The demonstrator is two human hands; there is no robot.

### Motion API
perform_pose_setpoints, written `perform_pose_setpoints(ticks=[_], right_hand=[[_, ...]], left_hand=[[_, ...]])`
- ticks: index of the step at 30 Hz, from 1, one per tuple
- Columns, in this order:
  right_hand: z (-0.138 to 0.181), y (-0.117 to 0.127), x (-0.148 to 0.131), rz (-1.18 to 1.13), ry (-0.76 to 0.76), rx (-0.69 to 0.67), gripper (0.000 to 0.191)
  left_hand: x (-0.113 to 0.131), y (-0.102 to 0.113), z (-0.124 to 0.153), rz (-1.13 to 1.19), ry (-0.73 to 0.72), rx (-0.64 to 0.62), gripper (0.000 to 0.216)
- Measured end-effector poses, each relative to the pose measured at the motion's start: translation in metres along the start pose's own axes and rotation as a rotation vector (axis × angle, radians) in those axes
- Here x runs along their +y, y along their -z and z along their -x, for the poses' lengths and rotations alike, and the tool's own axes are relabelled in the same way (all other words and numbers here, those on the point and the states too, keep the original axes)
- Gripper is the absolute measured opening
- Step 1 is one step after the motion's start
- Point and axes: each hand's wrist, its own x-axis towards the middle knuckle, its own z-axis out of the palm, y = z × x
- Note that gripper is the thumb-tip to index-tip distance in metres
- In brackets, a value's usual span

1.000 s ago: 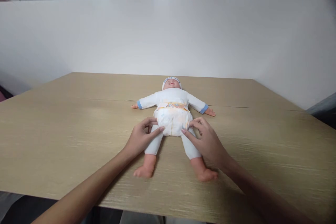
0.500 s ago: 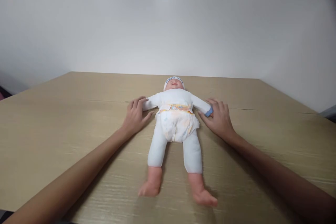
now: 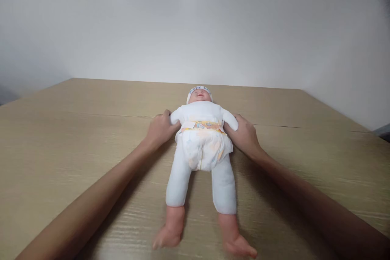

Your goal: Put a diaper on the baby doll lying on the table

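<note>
A baby doll in a white suit, white cap and a printed diaper lies on its back on the wooden table, feet toward me. My left hand is closed round the doll's arm and side on the left. My right hand grips the doll's other arm and side on the right. Both doll forearms are hidden under my fingers. The doll's bare feet reach the bottom edge of the view.
A white partition wall stands along the far edge of the table. A seam runs across the tabletop behind the doll's shoulders.
My hands left the diaper, moved out to the doll's arms, then closed in on its sides. The doll has come nearer to me and its arms are pressed to its body.
</note>
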Motion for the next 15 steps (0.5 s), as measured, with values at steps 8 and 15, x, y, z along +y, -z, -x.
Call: perform_pose_setpoints(ticks=[8,15], right_hand=[[0.04,0.113,-0.051,-0.358,-0.141,-0.057,0.047],[0.148,0.202,-0.053,-0.362,0.074,-0.238,0.046]], left_hand=[[0.073,0.107,0.109,0.27,0.15,0.014,0.046],[0.074,0.083,0.332,0.521,0.039,-0.043,0.056]])
